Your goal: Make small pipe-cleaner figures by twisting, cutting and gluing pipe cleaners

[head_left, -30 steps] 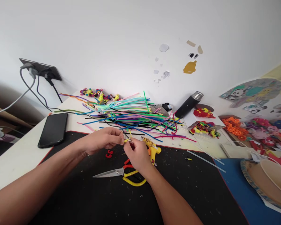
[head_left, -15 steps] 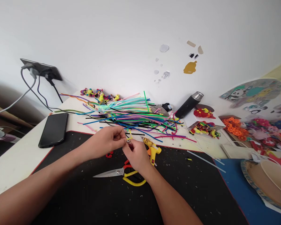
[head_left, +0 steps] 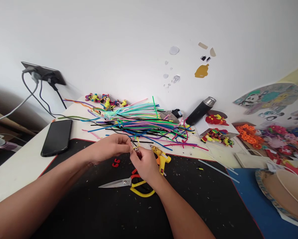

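My right hand (head_left: 147, 166) is wrapped round what looks like a small dark-red lighter (head_left: 138, 152) with a pale metal end, mostly covered by the fingers. Against it, thumb and fingers pinched together, is my left hand (head_left: 117, 147); whatever it pinches is too small to make out. Below the hands, scissors (head_left: 116, 183) with red and yellow handles lie on the black mat (head_left: 101, 215). A yellow glue gun (head_left: 165, 159) rests just beyond my right hand, partly covered by it. Two small curled red pieces (head_left: 116, 163) lie under my left wrist.
A pile of coloured pipe cleaners (head_left: 139, 122) spreads behind the mat. A phone (head_left: 56, 137) lies at left, near cables from a wall socket (head_left: 44, 73). At right are a black flask (head_left: 200, 111), clear glue sticks (head_left: 219, 171), pipe-cleaner figures (head_left: 215, 136) and a round basket (head_left: 265, 189).
My left hand has shifted slightly left and its wrist has turned, so more of the curled red pieces shows. The right hand stays almost still.
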A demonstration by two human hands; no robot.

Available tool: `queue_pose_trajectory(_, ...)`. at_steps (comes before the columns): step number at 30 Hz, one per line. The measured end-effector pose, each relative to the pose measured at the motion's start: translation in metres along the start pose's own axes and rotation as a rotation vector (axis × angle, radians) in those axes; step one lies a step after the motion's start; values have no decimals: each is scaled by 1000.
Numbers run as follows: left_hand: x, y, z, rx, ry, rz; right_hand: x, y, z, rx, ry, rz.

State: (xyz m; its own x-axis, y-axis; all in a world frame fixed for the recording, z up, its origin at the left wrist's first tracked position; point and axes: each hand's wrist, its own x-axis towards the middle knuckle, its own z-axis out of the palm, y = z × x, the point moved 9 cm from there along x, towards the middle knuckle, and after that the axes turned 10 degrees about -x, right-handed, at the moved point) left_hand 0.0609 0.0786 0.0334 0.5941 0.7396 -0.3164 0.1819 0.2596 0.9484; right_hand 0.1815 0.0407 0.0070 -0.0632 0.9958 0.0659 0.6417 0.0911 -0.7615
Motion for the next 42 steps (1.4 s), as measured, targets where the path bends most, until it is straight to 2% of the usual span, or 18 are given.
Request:
queue_pose_trajectory(6,2,-9,2,-108,-19,-59,0,-1,-1,-1,2,-6)
queue_pose_trajectory(17,0,3,-1,51,21,26,1,1,4,43,-39,1)
queue_pose_trajectory(23,1,9,-6,78,81,54,6,23,5,331,13,120)
queue_pose_trajectory(29,1,10,-10,42,127,77,7,23,18,751,-131,230)
queue_pose_trajectory(36,3,6,-16,-72,158,85,6,21,18,787,-95,197)
queue_pose_trajectory(42,3,5,-16,-74,171,81,5,23,18,821,-81,242)
